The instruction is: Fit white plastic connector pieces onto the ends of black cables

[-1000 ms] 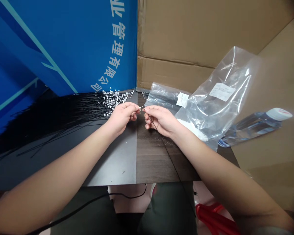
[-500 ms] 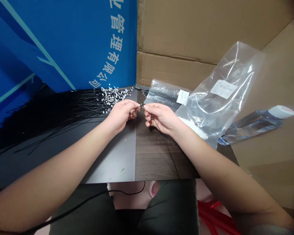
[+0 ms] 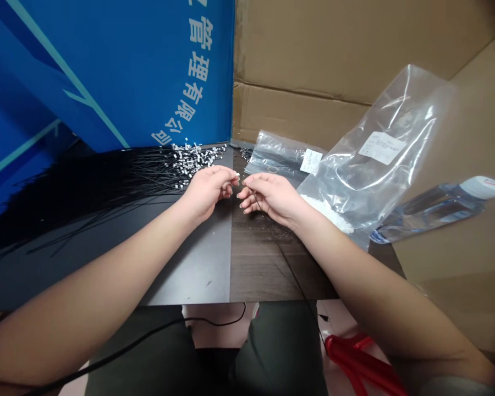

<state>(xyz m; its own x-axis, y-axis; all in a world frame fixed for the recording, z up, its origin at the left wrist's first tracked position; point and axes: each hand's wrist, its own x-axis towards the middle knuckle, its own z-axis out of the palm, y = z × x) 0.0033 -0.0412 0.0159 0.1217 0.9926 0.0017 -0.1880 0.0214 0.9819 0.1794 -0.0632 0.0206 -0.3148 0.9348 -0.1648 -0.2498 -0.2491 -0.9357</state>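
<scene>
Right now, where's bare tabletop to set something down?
Front of grey section, between left forearm and brown section, bar small marks. Also brown section's front, left of the dark strand hanging from the right hand. Crowded: rear left, black strand pile; rear right, smaller bag, large bag, bottle.

The pinched white piece (image 3: 237, 175) is mostly hidden, the larger label (image 3: 382, 147) illegibly blurred.

A blue panel (image 3: 127, 60) with pale lettering fills the upper left; brown cardboard (image 3: 305, 49) walls the upper right. Across the middle runs a dark table (image 3: 193, 269), wood-grained towards the right, catching a soft sheen. Pinkish floor (image 3: 218, 336) shows at the bottom centre
</scene>
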